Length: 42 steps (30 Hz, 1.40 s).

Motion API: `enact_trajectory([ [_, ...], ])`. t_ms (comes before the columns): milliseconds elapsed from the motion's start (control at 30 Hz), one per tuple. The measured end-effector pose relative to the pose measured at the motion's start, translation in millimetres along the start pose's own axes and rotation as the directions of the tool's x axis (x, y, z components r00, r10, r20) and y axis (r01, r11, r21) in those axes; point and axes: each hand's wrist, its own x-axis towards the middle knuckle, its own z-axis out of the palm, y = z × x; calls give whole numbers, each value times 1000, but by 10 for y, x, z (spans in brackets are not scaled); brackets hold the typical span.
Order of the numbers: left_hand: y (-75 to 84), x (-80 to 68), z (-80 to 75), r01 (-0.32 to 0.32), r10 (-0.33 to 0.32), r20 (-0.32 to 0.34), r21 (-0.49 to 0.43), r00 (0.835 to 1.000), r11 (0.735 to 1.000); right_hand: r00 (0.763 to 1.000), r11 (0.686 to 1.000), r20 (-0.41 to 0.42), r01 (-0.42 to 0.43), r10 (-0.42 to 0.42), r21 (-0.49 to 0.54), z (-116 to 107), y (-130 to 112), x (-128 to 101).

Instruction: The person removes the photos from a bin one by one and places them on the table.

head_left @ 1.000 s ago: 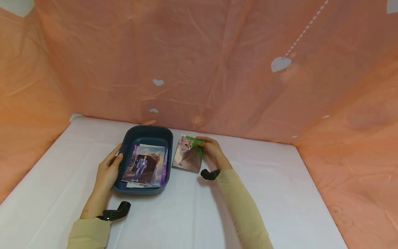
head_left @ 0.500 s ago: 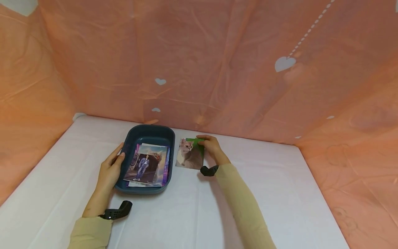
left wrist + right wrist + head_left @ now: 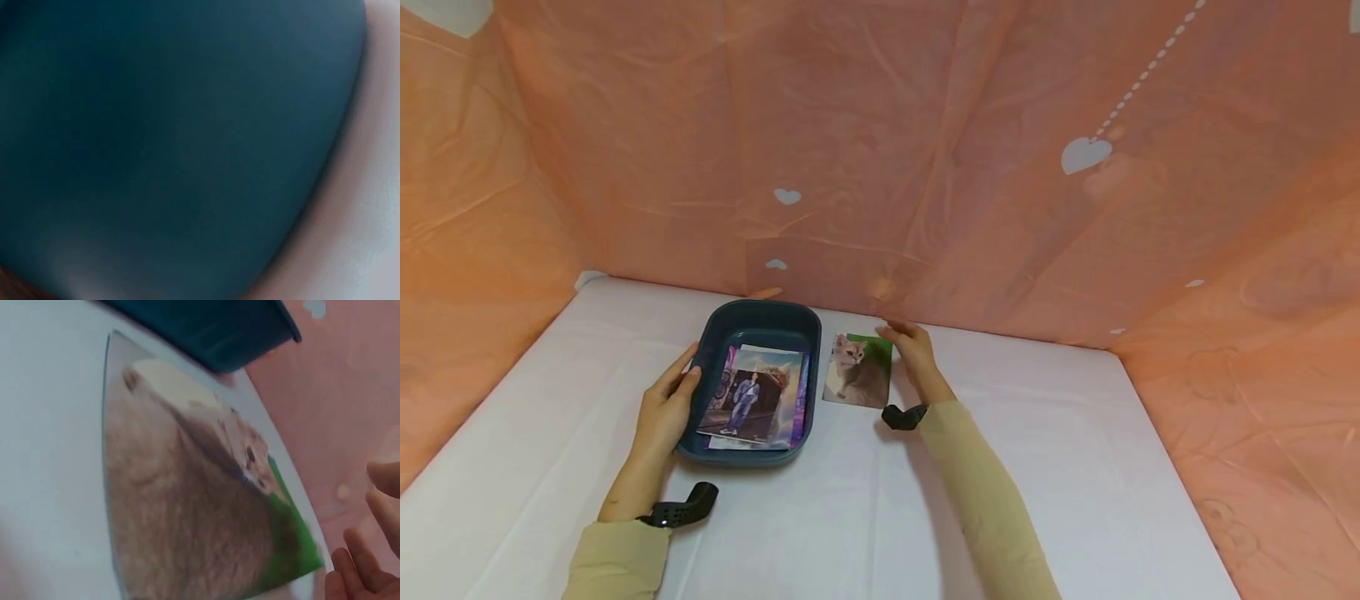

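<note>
At the left of the head view, my left hand grips the near-left side of a dark blue-green plastic tray, thumb at the rim. Several photos lie stacked inside it, the top one a photo of a standing person. The tray's wall fills most of the left wrist view and hides the left fingers. To the right of the tray, a cat photo with a green corner lies flat on the table. My right hand hovers by its upper right corner. In the right wrist view the right fingers are spread apart, off the cat photo.
The white tabletop extends in front and to the right. A peach-coloured sheet with white hearts rises at the table's back edge and along both sides, close behind the tray and the cat photo.
The right hand has lowered the cat photo flat onto the table and let go of it, its fingers now lifted from the corner. The left hand and tray stay almost in place.
</note>
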Motion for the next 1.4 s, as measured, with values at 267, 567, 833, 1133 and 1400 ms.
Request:
enact_trajectory([
  [267, -4, 1, -8, 3, -3, 2, 3, 1000, 1000, 997, 994, 20, 74, -76, 85, 185, -107, -124],
  [567, 0, 3, 14, 2, -2, -3, -16, 1000, 1000, 983, 974, 130, 104, -132, 201, 505, -290, -291],
  [833, -4, -1, 10, -1, 1, 6, -14, 1000, 1000, 966, 976, 257, -26, -31, 216, 675, -393, -437],
  [1133, 2, 4, -15, -13, 13, -1, 11, 1000, 1000, 952, 986, 268, 119, -148, 121, 999, -576, -514],
  [1400, 1, 11, 0, -25, 26, -17, 18, 1000, 1000, 938, 995, 332, 91, -102, 49, 1195, -620, -570],
])
